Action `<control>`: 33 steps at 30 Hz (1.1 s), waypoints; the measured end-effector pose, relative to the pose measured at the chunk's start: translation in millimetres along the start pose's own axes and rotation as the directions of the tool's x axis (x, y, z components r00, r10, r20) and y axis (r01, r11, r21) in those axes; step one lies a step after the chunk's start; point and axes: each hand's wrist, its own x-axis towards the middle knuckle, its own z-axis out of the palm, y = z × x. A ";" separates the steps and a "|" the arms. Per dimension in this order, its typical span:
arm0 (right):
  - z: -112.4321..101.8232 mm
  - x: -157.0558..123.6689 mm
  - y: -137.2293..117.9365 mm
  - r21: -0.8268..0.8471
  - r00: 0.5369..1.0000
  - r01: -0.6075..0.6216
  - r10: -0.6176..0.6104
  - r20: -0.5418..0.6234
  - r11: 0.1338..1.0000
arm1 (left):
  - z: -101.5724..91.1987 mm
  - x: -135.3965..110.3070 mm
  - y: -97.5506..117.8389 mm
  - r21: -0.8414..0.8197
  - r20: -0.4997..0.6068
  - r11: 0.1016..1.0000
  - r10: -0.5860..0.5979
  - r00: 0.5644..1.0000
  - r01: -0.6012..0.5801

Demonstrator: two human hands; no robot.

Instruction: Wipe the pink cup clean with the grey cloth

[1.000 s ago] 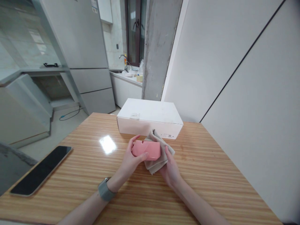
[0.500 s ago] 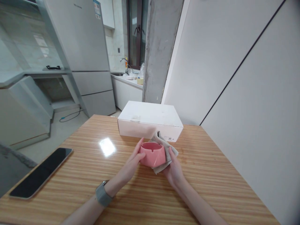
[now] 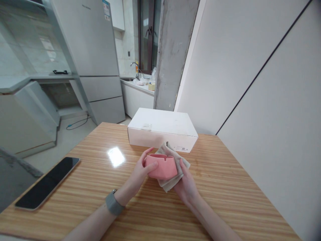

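Head view: left hand [image 3: 140, 170] half-curled, gripping pink bowl [image 3: 162, 169] over table [image 3: 230, 194], white box [image 3: 164, 122] at its 12 o'clock; right hand [image 3: 187, 188] part-closed on grey cloth [image 3: 171, 183] at bowl's 3 o'clock. Probably wiping outside; next move calls for steady left grip, cloth pressed flat

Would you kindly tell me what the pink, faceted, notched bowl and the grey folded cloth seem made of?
Pink, faceted, notched bowl: perhaps ceramic or hard plastic, satin, given its smooth, evenly coloured walls. Grey folded cloth: probably woven fabric, matte, judging by its soft creases.
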 end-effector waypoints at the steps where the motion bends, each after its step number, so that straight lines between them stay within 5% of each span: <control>1: 0.3 -0.4 0.0 -0.001 1.000 -0.003 0.003 -0.008 1.000 | 0.1 0.8 0.8 -0.017 -0.019 1.000 -0.007 1.000 0.006; 15: -23.0 6.6 22.3 -0.196 0.974 0.200 -0.216 -0.063 0.960 | -3.0 6.4 -2.6 0.195 -0.267 0.980 0.086 0.960 -0.033; 22: -15.2 9.6 6.6 -0.136 0.980 0.156 -0.170 -0.100 0.978 | -1.6 9.1 -7.9 -0.144 -0.113 0.985 -0.117 0.987 0.100; 27: -15.4 12.0 -2.0 -0.112 0.984 0.167 -0.173 -0.051 0.980 | 1.7 -0.1 4.1 -0.122 -0.003 0.980 -0.159 0.987 0.157; 33: -12.8 9.9 -8.5 -0.116 0.993 0.121 -0.122 0.001 0.986 | 1.5 -3.3 4.9 -0.012 0.064 0.995 -0.095 0.993 0.096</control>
